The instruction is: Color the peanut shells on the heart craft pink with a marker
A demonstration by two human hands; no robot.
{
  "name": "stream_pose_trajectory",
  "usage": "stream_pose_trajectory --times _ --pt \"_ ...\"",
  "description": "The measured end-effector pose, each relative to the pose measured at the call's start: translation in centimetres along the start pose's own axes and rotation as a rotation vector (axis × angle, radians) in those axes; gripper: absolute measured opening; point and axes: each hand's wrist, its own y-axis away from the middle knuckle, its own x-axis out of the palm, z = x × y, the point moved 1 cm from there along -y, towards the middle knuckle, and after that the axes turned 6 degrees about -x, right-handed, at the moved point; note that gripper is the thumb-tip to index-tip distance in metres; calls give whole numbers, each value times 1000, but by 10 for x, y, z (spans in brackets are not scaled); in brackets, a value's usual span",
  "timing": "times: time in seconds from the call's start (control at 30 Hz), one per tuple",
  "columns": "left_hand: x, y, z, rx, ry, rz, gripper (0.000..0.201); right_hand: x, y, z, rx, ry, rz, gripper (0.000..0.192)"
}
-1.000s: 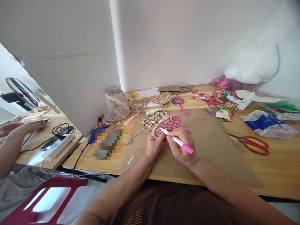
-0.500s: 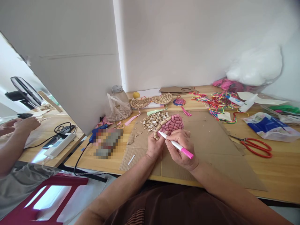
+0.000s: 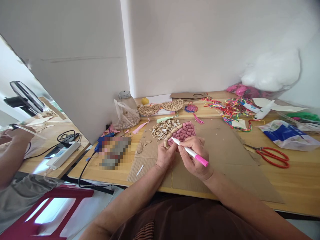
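My left hand grips the near edge of a round piece covered in peanut shells, most of them coloured pink, with a band of plain tan shells along its left side. Between the fingers of my right hand is a white marker pen with a pink end. Its tip points left and meets the shells close to my left thumb. A heap of loose peanut shells lies just behind the piece. Under both hands is a flat sheet of cardboard.
Red-handled scissors lie at right, near a blue-and-white plastic bag and tangled coloured cords. At left are a blue glue gun, a bag of peanuts and a power strip. Another person's arm is at far left.
My right hand and the marker have shifted slightly right, the tip moving up along the shells. My left hand stays put. The other person's hand at far left has moved.
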Motion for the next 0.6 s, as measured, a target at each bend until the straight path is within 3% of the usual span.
stream_pose_trajectory --times 0.4,0.6 --pt "0 -1 1 6 2 5 46 2 1 0 -25 -29 29 13" --pt "4 -1 -5 31 5 32 44 -2 -2 -1 51 17 9 10"
